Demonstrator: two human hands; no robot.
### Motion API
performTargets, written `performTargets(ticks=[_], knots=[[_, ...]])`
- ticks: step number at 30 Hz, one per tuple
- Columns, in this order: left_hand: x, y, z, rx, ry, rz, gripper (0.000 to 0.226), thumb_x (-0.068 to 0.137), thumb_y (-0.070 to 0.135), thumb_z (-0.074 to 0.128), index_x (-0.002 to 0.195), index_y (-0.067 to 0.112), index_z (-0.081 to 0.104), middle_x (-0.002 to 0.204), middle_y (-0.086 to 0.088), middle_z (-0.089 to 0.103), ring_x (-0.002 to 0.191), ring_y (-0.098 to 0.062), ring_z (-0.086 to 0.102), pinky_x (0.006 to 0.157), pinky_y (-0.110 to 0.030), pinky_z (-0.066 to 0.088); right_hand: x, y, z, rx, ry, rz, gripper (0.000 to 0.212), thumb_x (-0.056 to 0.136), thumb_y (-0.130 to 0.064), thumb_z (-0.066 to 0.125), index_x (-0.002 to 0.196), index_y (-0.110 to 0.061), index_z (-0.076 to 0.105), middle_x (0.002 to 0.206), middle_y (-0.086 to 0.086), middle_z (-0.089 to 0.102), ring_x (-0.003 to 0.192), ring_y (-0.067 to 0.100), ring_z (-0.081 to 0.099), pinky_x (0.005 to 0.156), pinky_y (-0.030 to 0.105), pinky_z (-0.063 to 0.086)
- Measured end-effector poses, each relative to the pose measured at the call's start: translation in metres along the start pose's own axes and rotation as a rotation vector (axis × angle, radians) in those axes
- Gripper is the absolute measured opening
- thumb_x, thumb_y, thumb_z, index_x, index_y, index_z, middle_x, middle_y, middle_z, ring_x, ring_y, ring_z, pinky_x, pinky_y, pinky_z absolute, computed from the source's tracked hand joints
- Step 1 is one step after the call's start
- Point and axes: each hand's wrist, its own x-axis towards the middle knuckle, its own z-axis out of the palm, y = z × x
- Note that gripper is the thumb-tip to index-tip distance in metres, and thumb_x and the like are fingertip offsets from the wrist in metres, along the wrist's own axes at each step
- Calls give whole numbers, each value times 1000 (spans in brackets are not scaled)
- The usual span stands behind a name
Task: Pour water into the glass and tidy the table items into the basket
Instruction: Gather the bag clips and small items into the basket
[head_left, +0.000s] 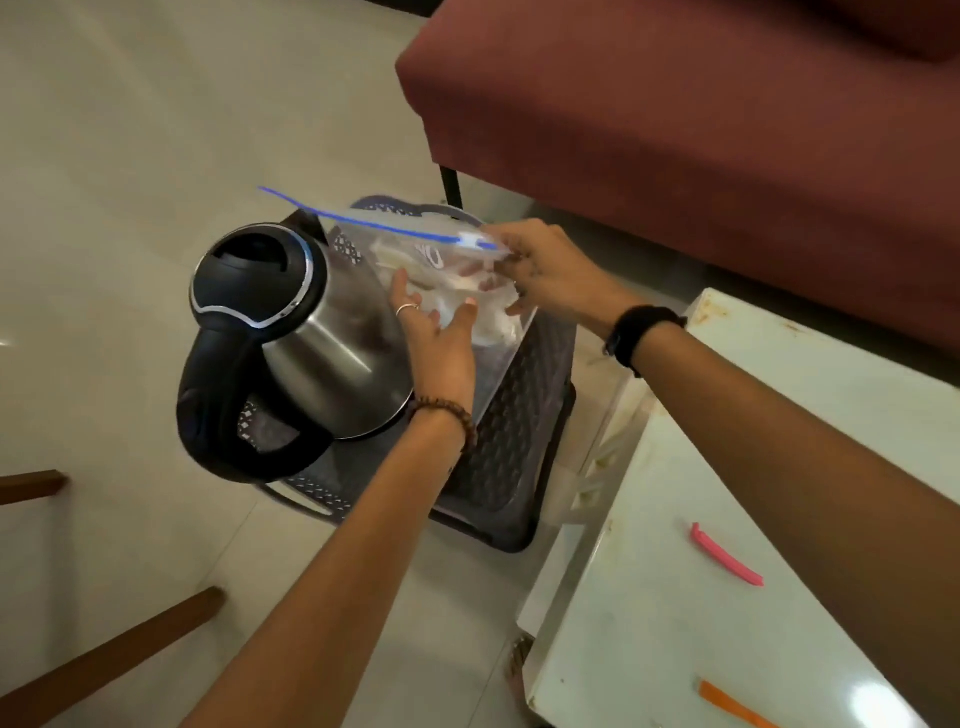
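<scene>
Pale floor tiles (130, 130) spread under everything, with a dark red upholstered sofa (701, 130) at the far side and two brown wooden legs (104, 660) at our near left. On the floor beside the desk's left edge sits one dark perforated plastic basket (509, 431). One steel electric kettle with a black lid and handle (291, 338) fills its left half, tilted and leaning over the rim, crowding the space. We hold one clear zip bag with a blue seal strip (452, 280) over the basket's right half: our left hand (441, 343) lies flat against its near face, fingers spread, and our right hand (545, 270) has its fingers pinched on the bag's top right corner at the slider. What is inside the bag we cannot make out. On the white glossy desk (675, 649) lie two strips, one pink plastic clip (727, 556) towards the right edge and one orange strip (732, 706) at the near edge, well apart.
</scene>
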Motion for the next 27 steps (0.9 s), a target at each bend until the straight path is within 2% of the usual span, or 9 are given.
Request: performTargets(ticks=[4,7,10,12,14,15,17,22,27], knots=[[29,-4,-4,64,-8,54,73,86,-8,46,143,18,9,146,-9,31,130,-20,39,109,-36,35,42,4,22,122,-37,36,45,89,10,34,111,-15,65,109,5,67,92,19,64,70,41,58],[45,-9,-4,116,-18,76,75,83,-12,42,144,17,7,116,7,42,102,-4,47,82,-11,48,61,10,41,189,-62,66,37,89,10,37,107,-11,62,109,16,66,99,31,63,81,46,55],[50,-8,-5,163,-40,67,75,84,-13,41,144,16,5,119,4,39,105,-6,43,72,-1,44,64,15,49,180,14,83,22,86,3,51,102,-9,62,106,18,66,97,31,64,67,31,56],[46,-10,-6,187,-58,84,75,83,-11,44,143,16,9,127,0,42,111,-8,47,84,-8,46,58,19,44,139,96,83,25,81,-5,63,106,-6,61,102,11,66,96,25,64,70,29,57],[34,-15,-7,236,-9,106,66,83,-6,48,140,16,21,133,-8,42,119,-17,46,100,-28,44,41,23,38,165,184,102,40,77,-11,71,115,-10,58,98,-1,64,95,16,63,79,29,57],[23,-19,-5,262,24,136,60,83,-4,50,136,14,28,132,-11,43,119,-19,46,102,-34,42,27,25,34,198,239,115,45,76,-12,72,118,-12,56,98,-4,61,95,13,62,81,27,55],[-3,-31,2,346,44,249,45,83,-1,52,124,12,42,123,-11,49,112,-17,50,97,-32,45,-9,33,30,274,352,128,43,78,-11,71,118,-13,55,101,-3,60,94,12,61,80,23,54],[-89,-79,35,542,-331,369,17,86,5,53,100,14,56,103,-1,58,96,-15,55,86,-32,47,-129,74,28,343,577,298,22,87,-1,56,102,-17,61,95,-4,66,88,7,65,77,21,55],[-156,-130,65,736,-730,292,17,92,12,47,103,18,59,105,4,57,100,-7,53,89,-16,43,-257,133,10,367,698,588,25,86,1,56,91,-21,66,90,1,72,84,17,68,72,32,58]])
